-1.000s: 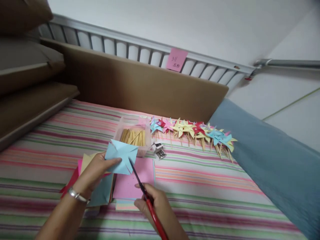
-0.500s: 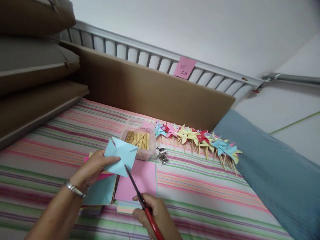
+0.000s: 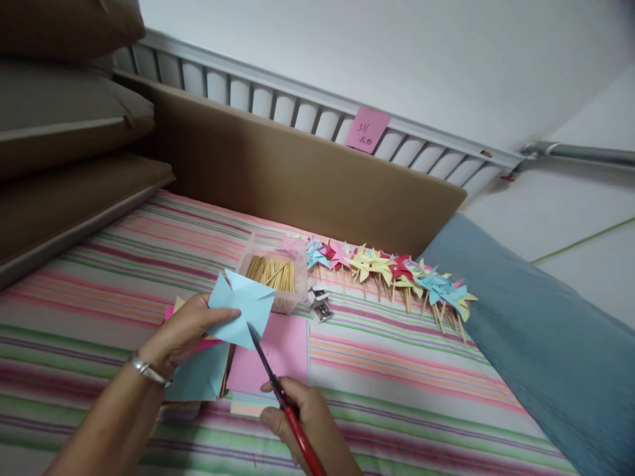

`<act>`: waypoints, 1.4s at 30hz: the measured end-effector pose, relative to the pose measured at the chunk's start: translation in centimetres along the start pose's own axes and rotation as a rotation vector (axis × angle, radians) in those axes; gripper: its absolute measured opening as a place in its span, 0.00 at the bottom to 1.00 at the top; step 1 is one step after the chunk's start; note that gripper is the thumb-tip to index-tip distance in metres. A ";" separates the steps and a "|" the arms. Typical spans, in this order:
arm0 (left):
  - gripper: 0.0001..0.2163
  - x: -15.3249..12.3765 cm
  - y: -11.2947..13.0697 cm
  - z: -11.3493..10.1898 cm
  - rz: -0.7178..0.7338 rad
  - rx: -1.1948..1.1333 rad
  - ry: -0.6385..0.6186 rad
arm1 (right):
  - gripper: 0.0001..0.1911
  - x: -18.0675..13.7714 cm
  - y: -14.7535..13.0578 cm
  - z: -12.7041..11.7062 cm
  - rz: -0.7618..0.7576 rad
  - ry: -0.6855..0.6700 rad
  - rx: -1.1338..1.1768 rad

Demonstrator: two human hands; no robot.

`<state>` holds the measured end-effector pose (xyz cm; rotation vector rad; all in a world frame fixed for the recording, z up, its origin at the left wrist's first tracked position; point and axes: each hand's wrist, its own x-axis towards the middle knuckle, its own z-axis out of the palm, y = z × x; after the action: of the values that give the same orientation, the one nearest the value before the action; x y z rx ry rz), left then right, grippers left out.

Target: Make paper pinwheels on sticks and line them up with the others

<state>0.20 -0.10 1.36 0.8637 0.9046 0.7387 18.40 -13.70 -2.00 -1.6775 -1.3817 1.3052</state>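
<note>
My left hand [image 3: 198, 325] pinches a light blue paper square [image 3: 248, 301] at its left side, thumb on top. Slits run inward from its upper corners. My right hand [image 3: 310, 420] grips red-handled scissors [image 3: 297, 430], whose dark blades lie at the paper's lower edge and point toward its middle. Whether the blades are fully closed I cannot tell. Below the square lie a stack of pink paper [image 3: 285, 357] and, to its left, a stack topped with blue paper [image 3: 198, 377].
A clear plastic box [image 3: 301, 284] of thin wooden sticks [image 3: 272, 274] stands behind the paper. Beside it lie small packets of metal bits [image 3: 322, 311]. Finished paper pinwheels [image 3: 377, 264] line the back right. Brown wrapped bundles [image 3: 74, 145] are stacked left; a brown board [image 3: 297, 178] stands behind.
The view has shifted slightly. My hands, the blue square and the scissors keep nearly the same arrangement, with the blades still at the paper's lower edge.
</note>
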 end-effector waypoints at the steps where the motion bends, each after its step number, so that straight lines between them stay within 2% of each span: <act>1: 0.09 0.0 0.0 0.0 0.000 0.002 -0.003 | 0.17 0.0 0.0 0.0 0.000 0.000 0.006; 25: 0.11 0.3 -0.3 -0.2 0.004 0.003 -0.006 | 0.13 -0.2 -0.3 0.8 0.028 0.056 0.080; 37: 0.11 0.6 -0.3 -0.3 0.001 0.055 0.029 | 0.19 -0.1 -0.7 -0.1 0.009 0.015 -0.085; 42: 0.12 0.3 0.2 -0.4 -0.007 0.002 0.065 | 0.08 -1.4 -1.7 -1.4 -0.061 0.008 -0.229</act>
<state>-0.03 0.34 1.31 0.8421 0.9657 0.7638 19.11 -14.40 0.39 -1.7702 -1.6156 1.1399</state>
